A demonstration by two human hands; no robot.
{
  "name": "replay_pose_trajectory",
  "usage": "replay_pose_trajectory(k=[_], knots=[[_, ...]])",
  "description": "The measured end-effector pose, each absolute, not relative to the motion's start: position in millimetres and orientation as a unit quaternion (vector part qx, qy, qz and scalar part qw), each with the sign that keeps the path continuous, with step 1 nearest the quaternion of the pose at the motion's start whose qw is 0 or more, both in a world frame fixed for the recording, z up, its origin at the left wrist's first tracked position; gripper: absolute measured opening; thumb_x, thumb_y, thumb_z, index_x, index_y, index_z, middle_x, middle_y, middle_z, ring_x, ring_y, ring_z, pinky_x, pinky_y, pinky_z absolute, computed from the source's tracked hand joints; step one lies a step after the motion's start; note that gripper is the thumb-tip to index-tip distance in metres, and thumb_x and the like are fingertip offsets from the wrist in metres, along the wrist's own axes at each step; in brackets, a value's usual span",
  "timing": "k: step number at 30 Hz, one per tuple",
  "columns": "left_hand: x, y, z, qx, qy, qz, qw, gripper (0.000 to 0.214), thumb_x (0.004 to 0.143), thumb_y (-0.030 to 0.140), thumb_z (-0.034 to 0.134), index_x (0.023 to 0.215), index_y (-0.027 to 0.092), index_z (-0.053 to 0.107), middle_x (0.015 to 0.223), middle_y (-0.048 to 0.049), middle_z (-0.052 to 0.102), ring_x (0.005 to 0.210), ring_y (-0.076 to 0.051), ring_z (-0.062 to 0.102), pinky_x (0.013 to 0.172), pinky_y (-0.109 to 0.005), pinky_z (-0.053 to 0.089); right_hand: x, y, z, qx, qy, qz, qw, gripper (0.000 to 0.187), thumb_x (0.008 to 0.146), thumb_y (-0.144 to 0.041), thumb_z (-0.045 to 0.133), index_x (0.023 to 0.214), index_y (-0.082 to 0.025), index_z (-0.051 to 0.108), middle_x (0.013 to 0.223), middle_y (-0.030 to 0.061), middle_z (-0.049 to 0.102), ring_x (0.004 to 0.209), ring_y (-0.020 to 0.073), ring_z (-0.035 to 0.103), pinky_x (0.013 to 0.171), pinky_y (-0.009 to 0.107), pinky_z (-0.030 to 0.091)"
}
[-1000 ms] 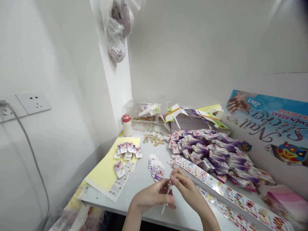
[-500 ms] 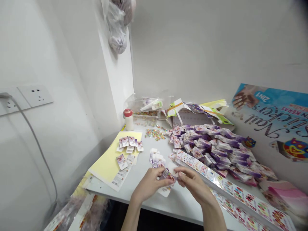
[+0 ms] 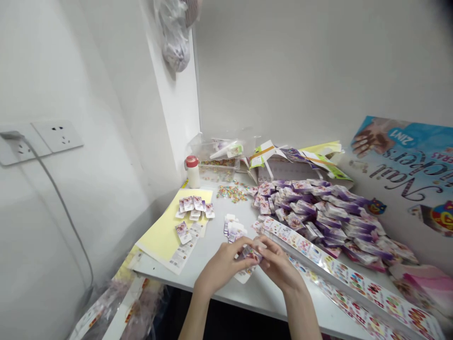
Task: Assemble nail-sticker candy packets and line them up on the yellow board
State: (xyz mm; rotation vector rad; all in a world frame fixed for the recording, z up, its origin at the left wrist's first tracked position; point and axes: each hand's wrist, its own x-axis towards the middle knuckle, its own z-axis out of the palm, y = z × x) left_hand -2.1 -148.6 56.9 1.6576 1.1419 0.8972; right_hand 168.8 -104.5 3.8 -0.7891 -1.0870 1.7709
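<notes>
My left hand point(image 3: 224, 265) and my right hand point(image 3: 278, 264) meet over the white table, both pinching a small nail sticker packet point(image 3: 252, 255) with a purple and floral print. Much of the packet is hidden by my fingers. Below them a white card edge point(image 3: 245, 276) sticks out, and it seems to belong to the packet. Just beyond my fingertips lies a small stack of packets point(image 3: 231, 227). To the right, a long strip of printed nail stickers point(image 3: 311, 250) runs close to my right hand.
A large heap of purple-and-white packets point(image 3: 318, 212) fills the table's right side. A yellow sheet point(image 3: 163, 236) holds several cards. Coloured beads point(image 3: 231, 192), a red-capped bottle point(image 3: 192, 171), a plastic container point(image 3: 217, 171) and a nail sticker poster point(image 3: 399, 156) stand behind.
The thin clear stick seen a second ago is gone from view. My hands have closed in around the packet, and the view has drifted slightly.
</notes>
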Motion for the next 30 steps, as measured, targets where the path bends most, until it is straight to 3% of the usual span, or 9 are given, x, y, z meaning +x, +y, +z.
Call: replay_pose_trajectory(k=[3, 8, 14, 18, 20, 23, 25, 27, 30], knots=[[-6, -147, 56, 0.658, 0.466, 0.377, 0.456, 0.023, 0.078, 0.036, 0.060, 0.096, 0.021, 0.061, 0.067, 0.0047, 0.050, 0.064, -0.012, 0.046, 0.059, -0.020, 0.038, 168, -107, 7, -0.313, -0.464, 0.692, 0.456, 0.029, 0.071, -0.047, 0.069, 0.078, -0.020, 0.062, 0.076, 0.0012, 0.054, 0.062, 0.0125, 0.046, 0.058, 0.025, 0.038], [-9, -146, 53, 0.641, 0.455, 0.372, 0.493, 0.031, 0.075, 0.034, 0.064, 0.103, 0.023, 0.056, 0.072, 0.0036, 0.059, 0.068, -0.015, 0.055, 0.063, -0.023, 0.042, 161, -109, 15, -0.334, -0.464, 0.691, 0.442, 0.026, 0.067, -0.038, 0.076, 0.073, -0.019, 0.060, 0.067, -0.0019, 0.052, 0.059, 0.0112, 0.046, 0.057, 0.024, 0.036], [-12, -146, 50, 0.622, 0.481, 0.384, 0.483, 0.039, 0.077, 0.038, 0.061, 0.112, 0.025, 0.051, 0.075, 0.0028, 0.060, 0.069, -0.015, 0.057, 0.062, -0.023, 0.043, 155, -111, 18, -0.357, -0.489, 0.655, 0.452, 0.026, 0.064, -0.039, 0.078, 0.071, -0.018, 0.064, 0.072, -0.0003, 0.056, 0.059, 0.0105, 0.045, 0.056, 0.024, 0.035], [-16, -145, 53, 0.634, 0.479, 0.404, 0.453, 0.025, 0.080, 0.039, 0.058, 0.100, 0.023, 0.057, 0.065, 0.0054, 0.052, 0.063, -0.012, 0.052, 0.056, -0.020, 0.038, 155, -112, 18, -0.360, -0.554, 0.624, 0.417, 0.040, 0.081, -0.052, 0.058, 0.067, -0.016, 0.068, 0.065, 0.0013, 0.053, 0.058, 0.0113, 0.043, 0.056, 0.026, 0.034], [-21, -142, 52, 0.630, 0.487, 0.418, 0.438, 0.025, 0.081, 0.040, 0.057, 0.100, 0.023, 0.057, 0.064, 0.0053, 0.053, 0.063, -0.013, 0.053, 0.057, -0.020, 0.038, 152, -111, 17, -0.370, -0.572, 0.617, 0.394, 0.044, 0.086, -0.054, 0.048, 0.080, -0.017, 0.072, 0.070, 0.0035, 0.058, 0.061, 0.0133, 0.048, 0.057, 0.026, 0.036], [-37, -133, 41, 0.569, 0.555, 0.477, 0.374, 0.029, 0.082, 0.043, 0.055, 0.102, 0.022, 0.051, 0.073, 0.0017, 0.062, 0.068, -0.016, 0.058, 0.061, -0.024, 0.042, 145, -107, 9, -0.415, -0.627, 0.534, 0.387, 0.041, 0.085, -0.050, 0.051, 0.115, -0.024, 0.065, 0.107, 0.0083, 0.063, 0.088, 0.0212, 0.058, 0.069, 0.030, 0.045], [-55, -125, 27, 0.512, 0.636, 0.499, 0.290, 0.033, 0.081, 0.045, 0.054, 0.104, 0.022, 0.048, 0.072, 0.0003, 0.062, 0.066, -0.018, 0.058, 0.061, -0.027, 0.043, 142, -102, -2, -0.463, -0.680, 0.420, 0.384, 0.043, 0.081, -0.043, 0.057, 0.120, -0.027, 0.061, 0.125, 0.0081, 0.057, 0.110, 0.0269, 0.053, 0.084, 0.037, 0.044], [-76, -119, 11, 0.472, 0.714, 0.476, 0.200, 0.037, 0.080, 0.048, 0.055, 0.105, 0.022, 0.048, 0.078, -0.0024, 0.064, 0.070, -0.021, 0.059, 0.063, -0.031, 0.044, 140, -97, -16, -0.509, -0.718, 0.320, 0.349, 0.046, 0.075, -0.034, 0.065, 0.120, -0.027, 0.061, 0.130, 0.0077, 0.055, 0.122, 0.0306, 0.045, 0.098, 0.044, 0.035], [-102, -112, -13, 0.448, 0.772, 0.448, 0.049, 0.034, 0.078, 0.044, 0.056, 0.102, 0.020, 0.052, 0.089, -0.0094, 0.064, 0.090, -0.028, 0.057, 0.076, -0.038, 0.045, 140, -92, -32, -0.553, -0.734, 0.263, 0.293, 0.047, 0.072, -0.026, 0.068, 0.119, -0.026, 0.062, 0.126, 0.0079, 0.059, 0.126, 0.0328, 0.040, 0.103, 0.048, 0.029]])
